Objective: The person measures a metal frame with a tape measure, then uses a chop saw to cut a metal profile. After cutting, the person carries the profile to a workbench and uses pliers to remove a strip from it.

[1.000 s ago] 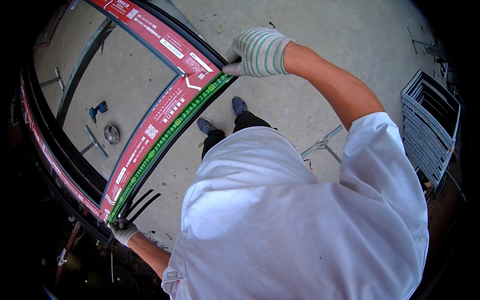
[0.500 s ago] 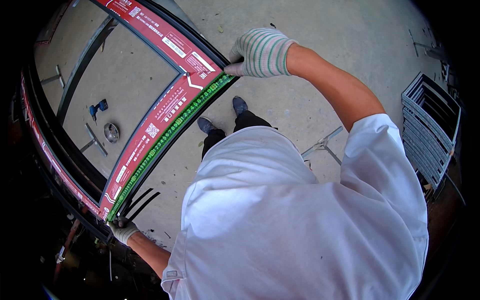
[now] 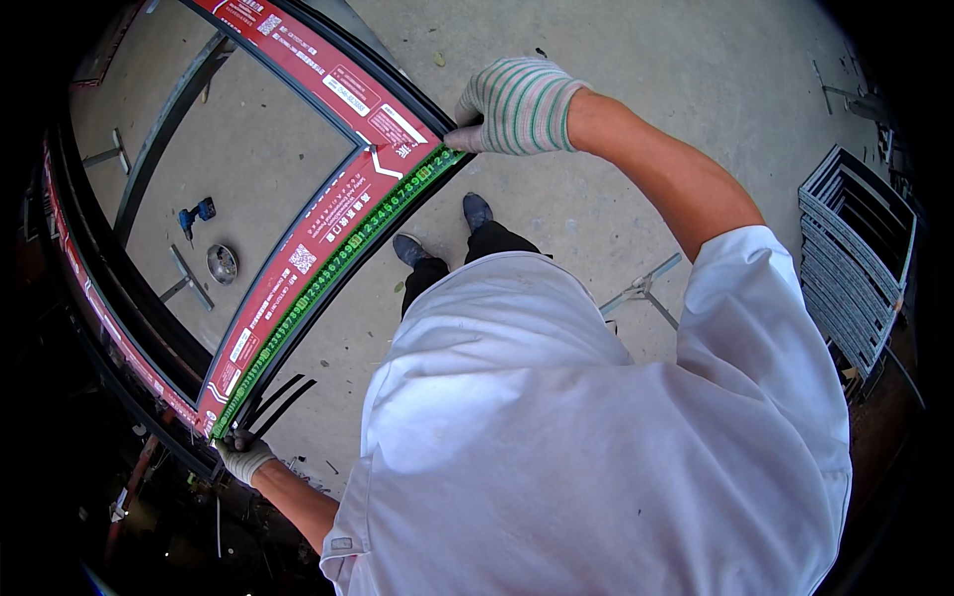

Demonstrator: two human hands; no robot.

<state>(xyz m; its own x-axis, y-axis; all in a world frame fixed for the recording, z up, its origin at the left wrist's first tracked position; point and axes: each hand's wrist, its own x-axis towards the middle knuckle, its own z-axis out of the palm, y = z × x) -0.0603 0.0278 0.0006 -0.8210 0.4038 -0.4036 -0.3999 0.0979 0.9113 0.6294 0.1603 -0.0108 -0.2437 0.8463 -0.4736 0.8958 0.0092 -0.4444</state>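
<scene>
A green measuring tape [image 3: 345,251] with printed numbers is stretched along the near edge of a red-filmed window frame [image 3: 316,225]. At the frame's upper right corner, my right hand [image 3: 519,106], in a white and green striped glove, pinches the tape's end between thumb and fingers. Down at the lower left corner, my left hand [image 3: 244,456], in a similar glove, is closed at the tape's other end. Its fingertips are partly hidden by the frame and the dimness there. The tape lies flat and taut between both hands.
Beyond the frame opening, a blue cordless drill [image 3: 197,217] and a metal bowl [image 3: 223,264] sit on the concrete floor. Dark strips [image 3: 283,405] stick out near my left hand. Stacked grey metal frames [image 3: 853,258] stand at right, and a metal stand [image 3: 643,288] is by my side.
</scene>
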